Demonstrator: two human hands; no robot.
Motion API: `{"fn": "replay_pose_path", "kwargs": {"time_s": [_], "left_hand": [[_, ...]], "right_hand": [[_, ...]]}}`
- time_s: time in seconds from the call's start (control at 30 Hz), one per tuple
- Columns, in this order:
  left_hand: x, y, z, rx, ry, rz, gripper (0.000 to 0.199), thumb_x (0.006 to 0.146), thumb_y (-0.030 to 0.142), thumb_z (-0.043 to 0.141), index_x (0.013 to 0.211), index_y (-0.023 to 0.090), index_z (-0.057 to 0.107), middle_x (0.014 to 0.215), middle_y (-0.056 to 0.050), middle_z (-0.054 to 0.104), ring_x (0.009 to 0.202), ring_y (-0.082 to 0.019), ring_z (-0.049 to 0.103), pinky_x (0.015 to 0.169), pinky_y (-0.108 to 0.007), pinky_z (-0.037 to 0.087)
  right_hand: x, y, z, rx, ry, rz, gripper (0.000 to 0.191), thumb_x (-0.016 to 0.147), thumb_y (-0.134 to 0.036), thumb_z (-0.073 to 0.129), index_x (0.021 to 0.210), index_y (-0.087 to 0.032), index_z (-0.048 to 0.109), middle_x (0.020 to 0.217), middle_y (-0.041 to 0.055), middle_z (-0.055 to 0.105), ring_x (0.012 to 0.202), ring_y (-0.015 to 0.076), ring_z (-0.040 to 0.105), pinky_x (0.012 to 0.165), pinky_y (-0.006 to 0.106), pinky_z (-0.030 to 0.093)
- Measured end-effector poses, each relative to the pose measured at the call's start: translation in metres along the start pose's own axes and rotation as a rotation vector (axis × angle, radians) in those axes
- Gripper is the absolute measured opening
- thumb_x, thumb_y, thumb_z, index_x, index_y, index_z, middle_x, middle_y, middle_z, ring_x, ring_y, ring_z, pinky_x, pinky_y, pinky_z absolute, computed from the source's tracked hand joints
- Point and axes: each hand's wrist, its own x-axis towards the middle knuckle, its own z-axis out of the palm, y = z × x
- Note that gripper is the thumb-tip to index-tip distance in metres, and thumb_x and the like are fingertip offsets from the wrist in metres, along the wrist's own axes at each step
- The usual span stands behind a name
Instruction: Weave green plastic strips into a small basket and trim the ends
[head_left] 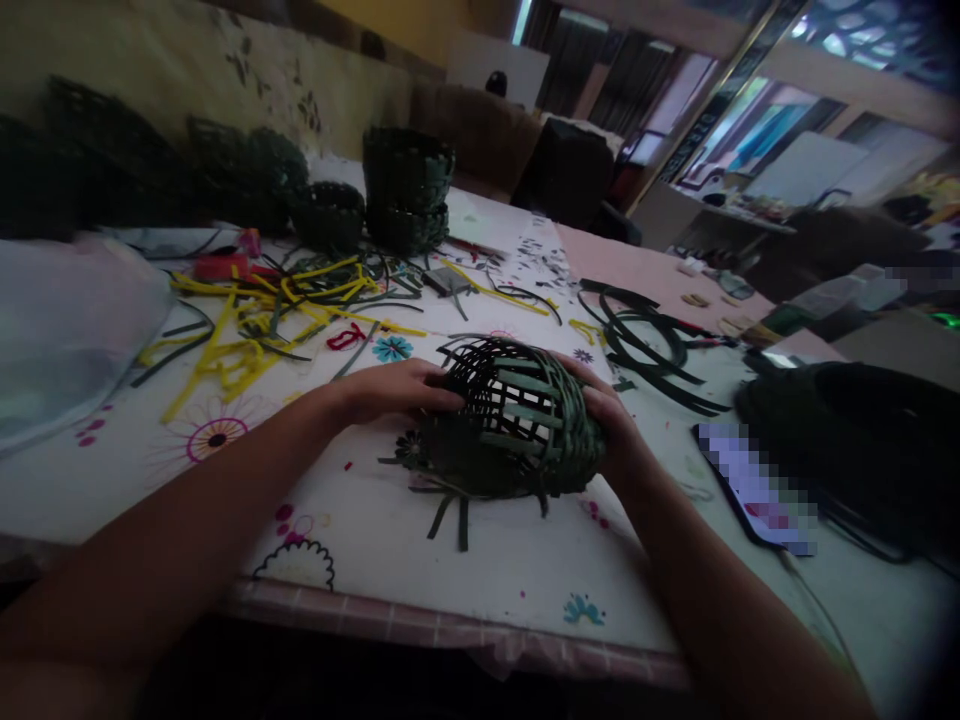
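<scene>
A dark green woven basket lies tilted on its side at the table's middle, its lattice open to view and loose strip ends sticking out along the lower edge. My left hand grips its left rim, thumb on top and the other fingers partly hidden. Around the right side curls my right hand, its fingers mostly behind the weave. Two short strip ends point toward me on the flowered tablecloth.
Yellow and green strips lie heaped at left beside a clear plastic bag. Finished-looking baskets stand behind. Right are curled green strips, a phone with a cable, and a big dark coil.
</scene>
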Motion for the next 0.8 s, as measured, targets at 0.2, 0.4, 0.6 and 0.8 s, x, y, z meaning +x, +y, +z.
{"fn": "replay_pose_path", "kwargs": {"time_s": [0.2, 0.4, 0.6, 0.8], "left_hand": [[-0.013, 0.002, -0.024, -0.187, -0.191, -0.072, 0.036, 0.075, 0.036, 0.082, 0.104, 0.017, 0.077, 0.104, -0.012, 0.078, 0.088, -0.020, 0.074, 0.082, -0.033, 0.057], [-0.009, -0.001, -0.018, -0.134, -0.128, -0.072, 0.036, 0.076, 0.046, 0.081, 0.092, 0.014, 0.075, 0.092, -0.010, 0.078, 0.081, -0.018, 0.074, 0.079, -0.030, 0.059], [-0.010, 0.005, -0.014, -0.087, -0.056, -0.073, 0.041, 0.074, 0.050, 0.081, 0.088, 0.013, 0.070, 0.083, -0.007, 0.075, 0.074, -0.016, 0.072, 0.073, -0.029, 0.059], [-0.006, 0.009, -0.006, -0.003, 0.161, 0.068, 0.026, 0.075, 0.035, 0.076, 0.083, 0.014, 0.063, 0.071, 0.000, 0.066, 0.063, -0.011, 0.064, 0.065, -0.026, 0.054]], "right_hand": [[0.004, 0.007, -0.010, -0.011, 0.073, 0.043, 0.046, 0.083, -0.051, 0.061, 0.123, -0.029, 0.071, 0.132, 0.0009, 0.072, 0.134, 0.0331, 0.058, 0.114, 0.051, 0.045], [0.006, 0.007, -0.013, 0.005, 0.047, 0.023, 0.045, 0.084, -0.047, 0.060, 0.123, -0.029, 0.072, 0.131, -0.0001, 0.072, 0.134, 0.0325, 0.058, 0.115, 0.050, 0.045], [0.004, 0.006, -0.015, -0.031, 0.054, -0.019, 0.042, 0.083, -0.048, 0.065, 0.120, -0.031, 0.075, 0.128, -0.0003, 0.074, 0.132, 0.0323, 0.060, 0.117, 0.051, 0.042], [0.003, 0.010, -0.021, -0.047, 0.054, -0.018, 0.045, 0.084, -0.049, 0.063, 0.124, -0.030, 0.073, 0.130, 0.0002, 0.073, 0.132, 0.0321, 0.059, 0.118, 0.051, 0.040]]}}
